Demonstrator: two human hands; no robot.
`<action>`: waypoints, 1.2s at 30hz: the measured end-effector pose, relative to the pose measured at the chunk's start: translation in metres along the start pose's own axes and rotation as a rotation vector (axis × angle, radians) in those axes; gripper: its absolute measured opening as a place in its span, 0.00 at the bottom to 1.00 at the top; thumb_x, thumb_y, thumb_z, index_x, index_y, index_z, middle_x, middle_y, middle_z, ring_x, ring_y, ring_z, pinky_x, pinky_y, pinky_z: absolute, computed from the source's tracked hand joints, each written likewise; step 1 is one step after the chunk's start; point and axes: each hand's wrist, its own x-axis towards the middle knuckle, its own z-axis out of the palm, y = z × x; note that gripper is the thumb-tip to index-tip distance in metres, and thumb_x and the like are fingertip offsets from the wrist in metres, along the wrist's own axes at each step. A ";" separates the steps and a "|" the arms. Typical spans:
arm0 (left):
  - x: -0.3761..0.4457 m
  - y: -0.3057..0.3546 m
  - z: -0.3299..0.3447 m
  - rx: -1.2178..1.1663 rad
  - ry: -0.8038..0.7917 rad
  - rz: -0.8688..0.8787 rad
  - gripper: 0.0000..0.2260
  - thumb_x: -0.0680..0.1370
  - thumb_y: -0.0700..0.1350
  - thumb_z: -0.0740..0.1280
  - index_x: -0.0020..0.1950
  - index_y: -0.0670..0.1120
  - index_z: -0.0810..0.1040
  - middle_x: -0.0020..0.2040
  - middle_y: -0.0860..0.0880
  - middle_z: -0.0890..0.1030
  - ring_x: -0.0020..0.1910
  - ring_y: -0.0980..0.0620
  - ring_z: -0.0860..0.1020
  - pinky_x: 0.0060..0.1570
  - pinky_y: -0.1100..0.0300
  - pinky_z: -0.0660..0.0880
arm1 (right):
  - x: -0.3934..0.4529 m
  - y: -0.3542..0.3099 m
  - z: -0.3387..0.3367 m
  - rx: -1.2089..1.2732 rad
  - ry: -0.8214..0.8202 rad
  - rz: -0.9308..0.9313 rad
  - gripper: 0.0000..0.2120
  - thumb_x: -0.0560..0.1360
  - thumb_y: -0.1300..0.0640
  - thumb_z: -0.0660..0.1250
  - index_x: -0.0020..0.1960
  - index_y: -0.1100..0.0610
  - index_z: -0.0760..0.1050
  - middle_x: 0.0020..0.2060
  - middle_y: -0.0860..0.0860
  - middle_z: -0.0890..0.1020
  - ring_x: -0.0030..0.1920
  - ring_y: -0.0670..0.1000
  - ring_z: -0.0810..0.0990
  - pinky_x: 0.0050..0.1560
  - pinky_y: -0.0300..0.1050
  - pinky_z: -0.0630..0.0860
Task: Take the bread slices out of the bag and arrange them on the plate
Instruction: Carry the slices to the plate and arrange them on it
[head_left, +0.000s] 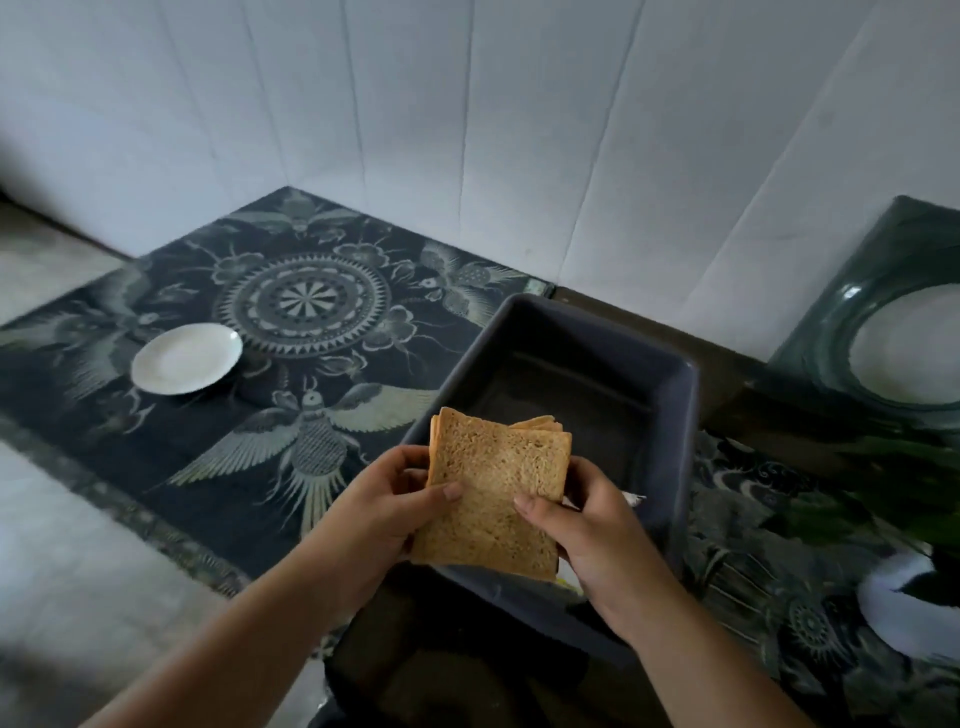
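A stack of brown bread slices (493, 493) is held up between both hands over the near edge of a dark grey rectangular tub (680, 410). My left hand (384, 506) grips the stack's left side, thumb on the top slice. My right hand (587, 535) grips the right side, thumb also on top. A bit of clear bag (631, 500) shows behind my right hand. The white plate (187, 358) sits bare on the patterned cloth, far to the left of the bread.
A dark cloth with bird and mandala patterns (306, 306) covers the surface. White panelled walls meet in a corner behind. A green glass object (841, 332) stands at the right, with leaves (893, 483) and a white item (893, 608) below it.
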 end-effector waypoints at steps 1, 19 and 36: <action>-0.008 -0.001 -0.009 -0.027 0.033 0.002 0.23 0.65 0.43 0.77 0.58 0.43 0.77 0.50 0.42 0.84 0.48 0.43 0.84 0.42 0.50 0.81 | 0.003 0.000 0.009 -0.031 -0.031 0.005 0.33 0.59 0.41 0.78 0.61 0.48 0.77 0.55 0.47 0.85 0.55 0.49 0.84 0.55 0.54 0.82; -0.247 -0.087 -0.180 -0.278 0.815 0.117 0.19 0.67 0.44 0.75 0.56 0.45 0.78 0.50 0.44 0.85 0.46 0.45 0.84 0.40 0.47 0.82 | -0.040 0.074 0.276 -0.244 -0.762 0.191 0.23 0.64 0.55 0.79 0.58 0.52 0.78 0.48 0.50 0.88 0.50 0.51 0.86 0.45 0.46 0.83; -0.398 -0.147 -0.259 -0.375 1.105 0.205 0.15 0.73 0.44 0.75 0.57 0.51 0.76 0.45 0.55 0.85 0.45 0.52 0.84 0.39 0.53 0.82 | -0.133 0.119 0.433 -0.393 -1.148 0.266 0.32 0.63 0.52 0.78 0.65 0.54 0.73 0.57 0.56 0.83 0.56 0.55 0.84 0.54 0.54 0.83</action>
